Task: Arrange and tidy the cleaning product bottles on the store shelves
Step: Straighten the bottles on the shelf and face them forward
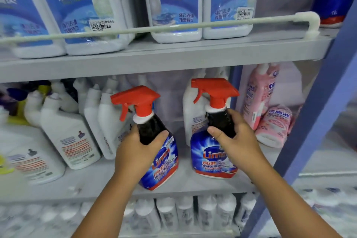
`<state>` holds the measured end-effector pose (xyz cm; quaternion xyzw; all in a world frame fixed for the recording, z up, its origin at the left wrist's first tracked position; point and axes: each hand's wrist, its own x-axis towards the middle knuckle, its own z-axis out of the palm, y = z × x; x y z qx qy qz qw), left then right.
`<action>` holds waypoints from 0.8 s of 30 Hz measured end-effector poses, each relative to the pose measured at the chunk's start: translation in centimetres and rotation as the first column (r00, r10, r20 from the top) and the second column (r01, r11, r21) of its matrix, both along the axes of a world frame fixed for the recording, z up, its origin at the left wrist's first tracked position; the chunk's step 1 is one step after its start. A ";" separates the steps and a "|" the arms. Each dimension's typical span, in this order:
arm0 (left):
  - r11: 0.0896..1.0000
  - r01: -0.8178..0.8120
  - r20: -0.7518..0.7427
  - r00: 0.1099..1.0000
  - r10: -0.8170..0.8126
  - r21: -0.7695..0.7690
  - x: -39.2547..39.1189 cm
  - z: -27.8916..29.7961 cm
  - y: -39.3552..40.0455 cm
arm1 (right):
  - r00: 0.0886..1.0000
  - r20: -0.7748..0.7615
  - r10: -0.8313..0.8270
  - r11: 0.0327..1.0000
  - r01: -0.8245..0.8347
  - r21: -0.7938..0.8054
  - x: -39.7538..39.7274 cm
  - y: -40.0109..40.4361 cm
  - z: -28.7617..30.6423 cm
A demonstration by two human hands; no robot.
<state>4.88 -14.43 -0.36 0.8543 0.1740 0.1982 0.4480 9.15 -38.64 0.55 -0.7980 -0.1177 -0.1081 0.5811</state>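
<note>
Red triggers [135, 98] face left, bottles upright.

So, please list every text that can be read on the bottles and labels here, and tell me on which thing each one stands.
"洁厕灵": white toilet cleaner bottles on the upper shelf.
"Lim…", partly covered: right spray bottle, gripped by the right hand.
"Lim…", partly covered: left spray bottle, gripped by the left hand.
"洁厕液": lying pink bottle.
Too small or blurred: barcode stickers, the smaller label lines, white bottles' back labels, standing pink bottle.
</note>
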 end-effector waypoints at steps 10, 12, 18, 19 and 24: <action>0.989 0.063 0.067 0.996 -0.054 -0.136 -8.4 0.1 -1.2 | 0.995 -0.017 -0.095 0.995 0.096 0.033 -10.1 0.2 0.2; 0.980 0.126 0.065 0.991 -0.117 -0.156 -9.8 0.1 -1.6 | 0.987 -0.051 -0.150 0.987 0.152 0.043 -12.9 -0.5 -0.1; 0.922 0.295 0.017 0.954 -0.301 -0.251 -13.2 -1.0 -5.4 | 0.941 -0.123 -0.315 0.943 0.324 0.069 -18.7 -6.0 0.3; 0.904 0.332 0.011 0.940 -0.342 -0.269 -13.8 -1.2 -6.3 | 0.934 -0.125 -0.333 0.937 0.343 0.069 -19.7 -7.0 0.5; 0.825 0.482 0.032 0.868 -0.495 -0.294 -15.1 -0.4 -12.7 | 0.887 -0.109 -0.449 0.884 0.459 0.085 -22.3 -13.2 1.2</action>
